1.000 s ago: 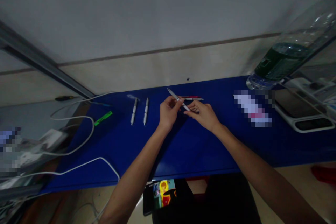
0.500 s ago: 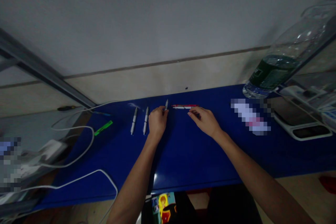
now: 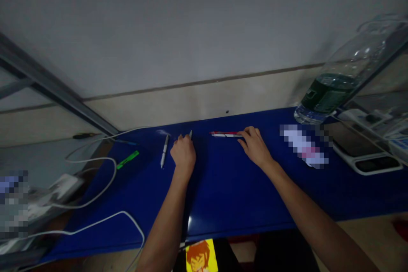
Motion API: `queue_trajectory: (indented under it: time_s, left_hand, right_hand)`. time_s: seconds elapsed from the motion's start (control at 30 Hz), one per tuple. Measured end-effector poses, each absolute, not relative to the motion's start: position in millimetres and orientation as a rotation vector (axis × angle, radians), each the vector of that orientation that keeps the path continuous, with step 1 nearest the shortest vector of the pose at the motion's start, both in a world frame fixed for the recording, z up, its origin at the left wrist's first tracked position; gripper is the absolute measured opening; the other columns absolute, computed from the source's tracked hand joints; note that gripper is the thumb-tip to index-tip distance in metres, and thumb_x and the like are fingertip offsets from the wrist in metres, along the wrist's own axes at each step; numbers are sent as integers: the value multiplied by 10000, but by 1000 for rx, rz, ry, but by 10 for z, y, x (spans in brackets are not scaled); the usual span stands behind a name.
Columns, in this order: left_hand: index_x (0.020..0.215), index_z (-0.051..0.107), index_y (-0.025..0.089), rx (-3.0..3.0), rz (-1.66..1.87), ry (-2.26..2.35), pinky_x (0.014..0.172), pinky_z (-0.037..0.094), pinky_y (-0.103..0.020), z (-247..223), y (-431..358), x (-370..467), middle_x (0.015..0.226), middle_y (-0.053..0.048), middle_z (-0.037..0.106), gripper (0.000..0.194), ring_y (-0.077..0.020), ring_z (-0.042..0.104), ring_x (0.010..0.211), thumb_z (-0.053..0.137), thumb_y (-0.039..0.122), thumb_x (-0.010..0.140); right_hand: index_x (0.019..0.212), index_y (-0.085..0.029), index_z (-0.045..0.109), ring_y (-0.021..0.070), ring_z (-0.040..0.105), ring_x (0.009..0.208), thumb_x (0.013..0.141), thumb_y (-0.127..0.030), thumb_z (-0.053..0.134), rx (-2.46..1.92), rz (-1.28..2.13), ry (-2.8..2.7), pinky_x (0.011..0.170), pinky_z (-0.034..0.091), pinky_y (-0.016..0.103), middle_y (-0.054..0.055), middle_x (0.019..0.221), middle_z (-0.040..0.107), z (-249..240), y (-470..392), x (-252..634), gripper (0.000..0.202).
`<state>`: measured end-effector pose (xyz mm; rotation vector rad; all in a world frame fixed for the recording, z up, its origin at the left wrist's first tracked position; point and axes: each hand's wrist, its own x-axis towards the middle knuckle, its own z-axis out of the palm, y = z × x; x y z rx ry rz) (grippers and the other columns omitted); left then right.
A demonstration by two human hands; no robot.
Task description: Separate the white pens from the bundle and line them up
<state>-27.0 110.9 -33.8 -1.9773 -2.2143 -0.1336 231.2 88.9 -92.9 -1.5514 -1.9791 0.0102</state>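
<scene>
My left hand (image 3: 184,153) is closed on a white pen, whose grey tip (image 3: 191,133) sticks out above the fingers. To its left, another white pen (image 3: 165,151) lies nearly upright in view on the blue tabletop (image 3: 216,191). My right hand (image 3: 255,146) has its fingertips closed at the right ends of a red pen (image 3: 223,132) and a white pen (image 3: 225,135). These two lie side by side, pointing left. The fingers partly cover their right ends.
A green object (image 3: 128,160) and a white cable (image 3: 113,170) lie at the left. On the right are a large clear bottle (image 3: 330,91), a blurred-out item (image 3: 302,146) and a white-edged device (image 3: 378,164). A metal frame (image 3: 60,93) slants down at the left.
My left hand has moved left, over where the second upright white pen lay; that pen no longer shows separately. My right hand has shifted slightly right and closed on the pens' ends.
</scene>
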Motion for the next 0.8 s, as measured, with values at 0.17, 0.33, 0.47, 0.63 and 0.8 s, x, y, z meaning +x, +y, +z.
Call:
queue_trajectory:
  time_s: [0.17,0.33,0.47,0.63,0.8]
  left_hand:
    - [1124,691,186,-1929,-155,-2255,763,558,-364,-341,1132,-360,1113,-136,676,259,-283,699,936,490,247,971]
    - [1138,687,182,-1922,-220,-2273,773,545,-355,-341,1131,-419,1098,-145,671,249,-294,690,958,526,241,957]
    - [1114,687,157,-1948,-273,-2247,765,534,-391,-333,1119,-399,1085,-171,661,248,-335,665,993,541,276,954]
    - [1149,688,174,-2214,-595,-2038,856,502,-379,-330,1095,-215,1068,-152,674,374,-286,627,1044,408,390,1026]
    - [1152,691,185,-2898,-1019,-1582,904,489,-321,-388,928,132,1093,-85,711,399,-198,647,998,394,426,1040]
  right_hand:
    - [1076,-156,681,282,535,1011,950,-212,544,-1511,72,-1990,935,505,452,135,1040,607,-958,928,2376,195]
    - [966,-176,697,276,546,952,949,-236,545,-1478,124,-1991,891,495,451,125,971,628,-984,948,2432,164]
    - [927,-187,690,251,574,925,934,-291,583,-1383,317,-1860,865,483,419,101,962,661,-907,940,2395,150]
    - [927,-185,688,155,539,654,873,-455,657,-1256,838,-1338,616,431,283,23,764,635,-761,916,2329,278]
    - [873,-189,681,100,438,536,882,-502,638,-1134,952,-1022,492,338,235,-24,640,512,-686,882,2300,316]
